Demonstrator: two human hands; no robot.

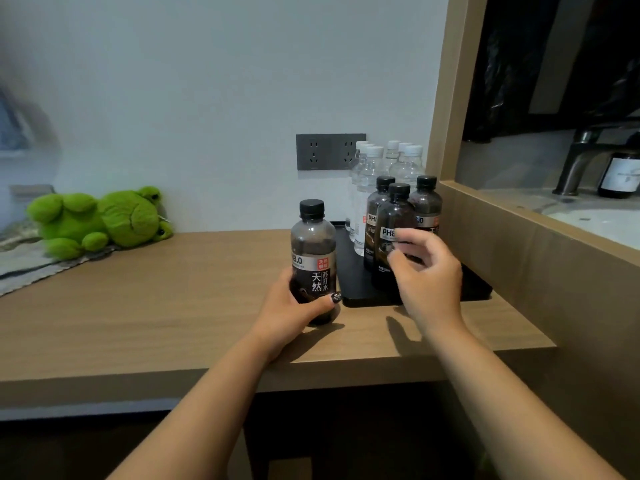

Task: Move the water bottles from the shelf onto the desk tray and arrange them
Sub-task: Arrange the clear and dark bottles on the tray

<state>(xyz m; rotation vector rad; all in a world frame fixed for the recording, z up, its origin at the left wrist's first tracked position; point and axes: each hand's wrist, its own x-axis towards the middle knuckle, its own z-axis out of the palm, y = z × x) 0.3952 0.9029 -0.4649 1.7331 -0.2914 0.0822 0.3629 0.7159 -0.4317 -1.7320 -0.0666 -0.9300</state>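
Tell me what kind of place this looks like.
Probably a hotel room: a tray of bottled water on a wooden desk, with a bathroom sink and faucet behind a window-like opening.

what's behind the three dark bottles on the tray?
Clear white-capped bottles stand behind the three dark bottles on the black tray; six caps show, their lower halves mostly hidden.

A dark bottle [313,258] with a black cap stands upright on the wooden desk [156,306], near the frame centre, just left of the black tray [353,282]. On the tray, right of centre, three more dark bottles [396,233] stand upright in front. Behind them, several clear bottles [372,178] with white caps stand close together.
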